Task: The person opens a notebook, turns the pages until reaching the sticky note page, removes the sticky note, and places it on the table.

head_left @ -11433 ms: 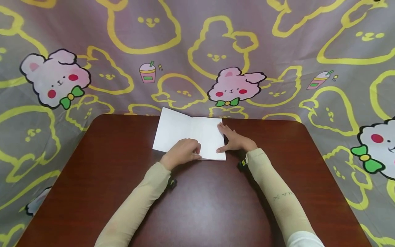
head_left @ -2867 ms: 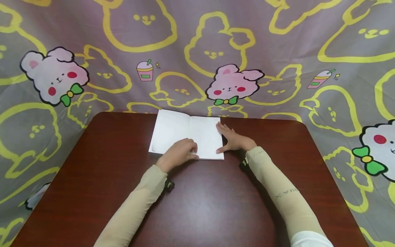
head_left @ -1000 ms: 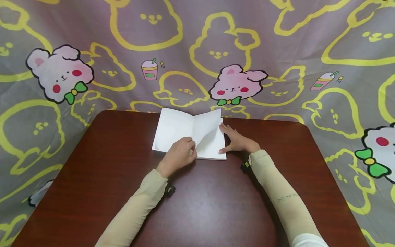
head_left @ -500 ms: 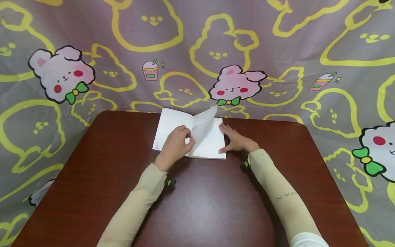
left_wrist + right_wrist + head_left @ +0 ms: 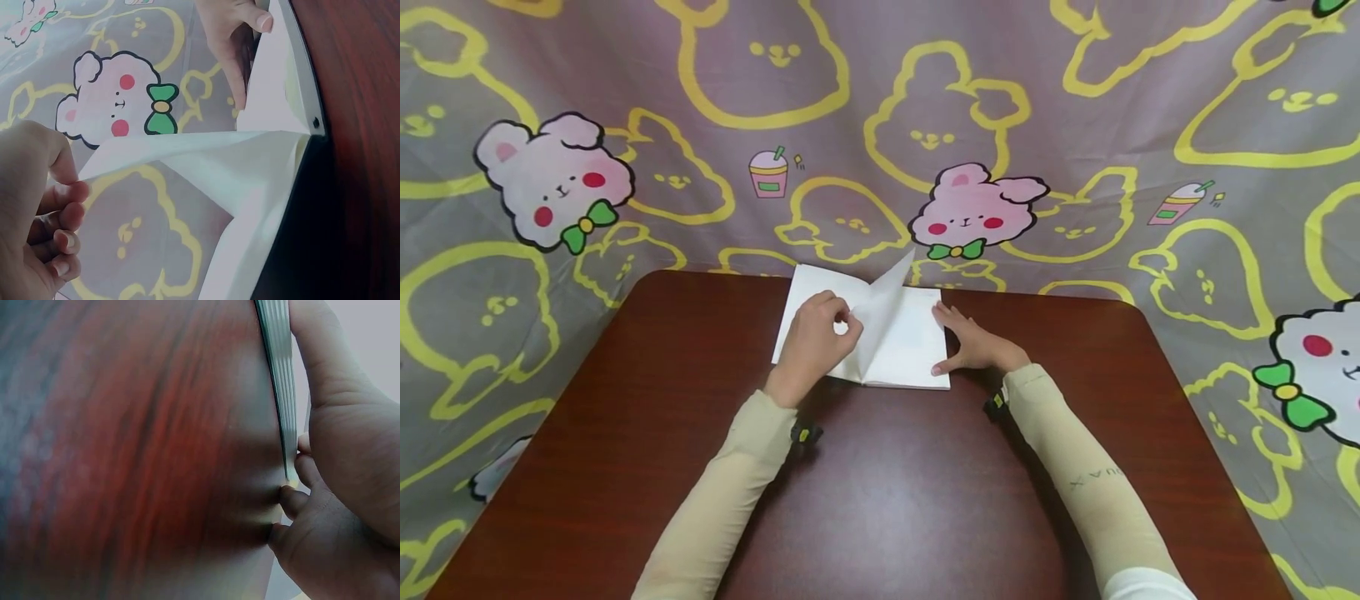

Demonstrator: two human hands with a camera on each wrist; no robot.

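One left hand (image 5: 811,340) in play, one right hand (image 5: 977,343), one open book (image 5: 919,346), one page (image 5: 877,315) up, two beige sleeves (image 5: 717,492), one table (image 5: 880,517), two printed cups (image 5: 769,177)!

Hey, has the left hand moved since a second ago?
Yes, the left hand has moved leftward and toward the far edge of the table in the head view.

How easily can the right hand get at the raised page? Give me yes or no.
Probably yes: the right hand rests at the right edge of the book, and nothing visible stands between it and the raised page, which the left hand pinches.
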